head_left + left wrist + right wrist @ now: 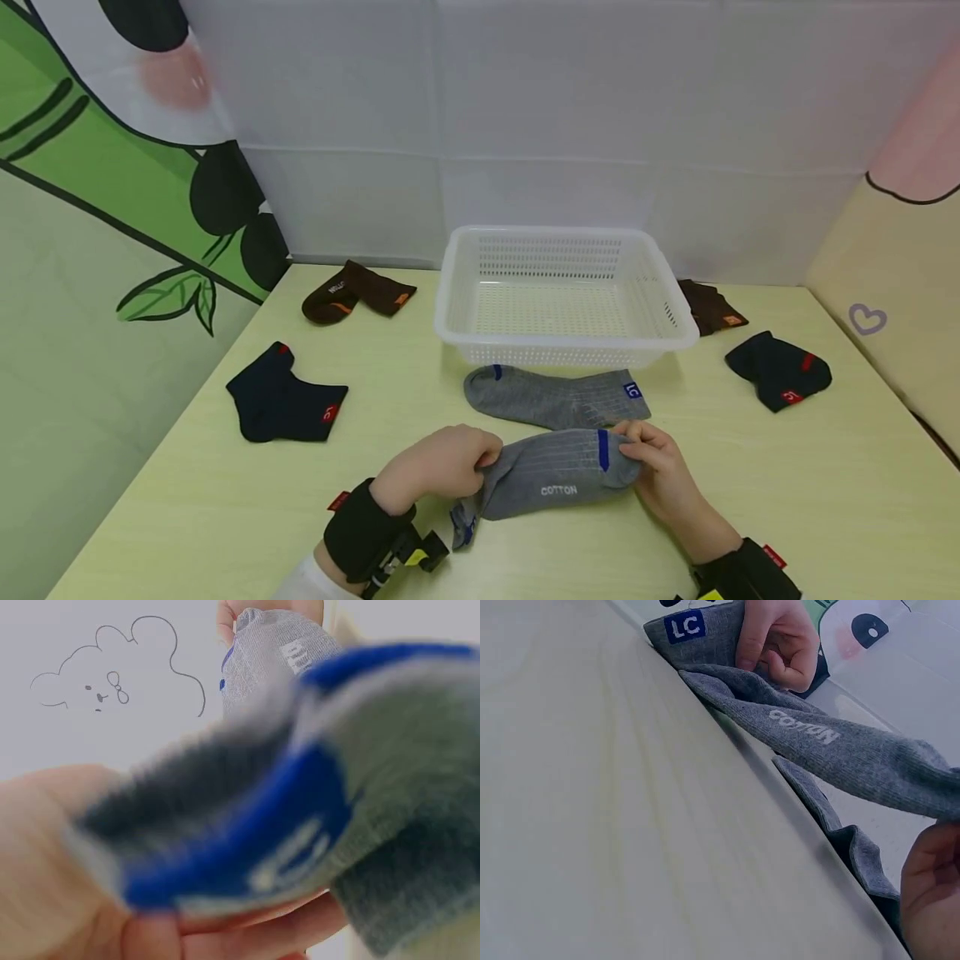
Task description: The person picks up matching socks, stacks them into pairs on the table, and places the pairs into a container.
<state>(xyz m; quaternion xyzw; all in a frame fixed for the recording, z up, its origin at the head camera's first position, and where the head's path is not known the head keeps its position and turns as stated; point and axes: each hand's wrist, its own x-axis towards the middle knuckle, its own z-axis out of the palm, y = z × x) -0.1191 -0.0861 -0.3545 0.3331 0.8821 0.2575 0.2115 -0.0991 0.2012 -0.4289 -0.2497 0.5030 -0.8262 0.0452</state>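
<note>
A grey sock (551, 467) with "COTTON" lettering and a blue stripe is stretched between the two hands above the table. My left hand (442, 462) grips it near the ankle, and its cuff, bearing a blue LC patch (686, 626), hangs beyond that hand. At the toe end, my right hand (663, 471) pinches the fabric between thumb and fingers. The left wrist view shows the cuff (255, 847) large and blurred, close to the camera. A second grey sock (551, 398) lies flat just behind the held one, in front of the basket.
A white plastic basket (566, 342) stands at the back of the table. Brown socks (382, 287) lie to its left and another brown bundle (708, 307) to its right. Dark navy socks lie at the left (281, 400) and right (776, 367). A printed cloth wall (540, 108) rises behind.
</note>
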